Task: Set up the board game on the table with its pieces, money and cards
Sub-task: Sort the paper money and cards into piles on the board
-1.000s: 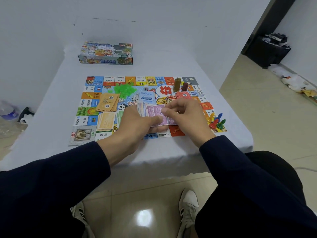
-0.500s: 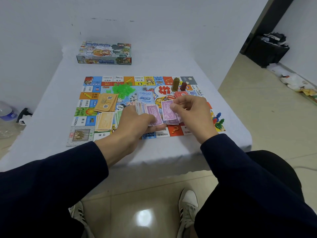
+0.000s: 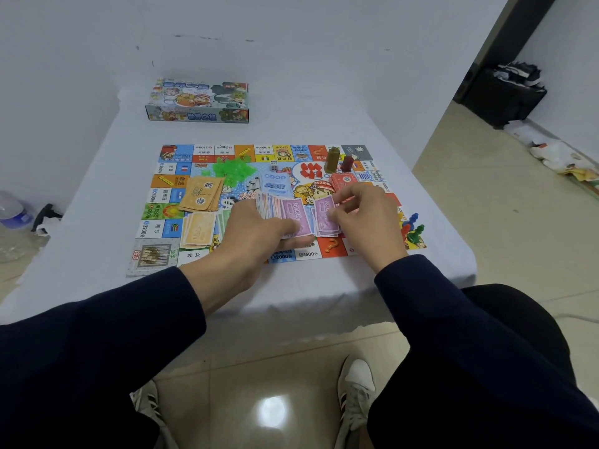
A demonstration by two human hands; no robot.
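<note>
Left hand [image 3: 259, 231] clamps a fanned wad of notes [image 3: 278, 210]; right hand [image 3: 363, 215] pinches one purple bill [image 3: 325, 215] off it, low centre of the board [image 3: 181, 196] on the desk [image 3: 97, 176]. Sorting money seems underway; next, lay this bill on its own pile. Pawns [image 3: 411, 230] crowd lower right, tan notes [image 3: 197, 228] left, box [image 3: 197, 100] above.

The board [image 3: 227, 150] lies on the counter [image 3: 97, 176], the box [image 3: 197, 100] behind it, pawns [image 3: 411, 228] at its right edge, dice [image 3: 274, 164] on it.
</note>
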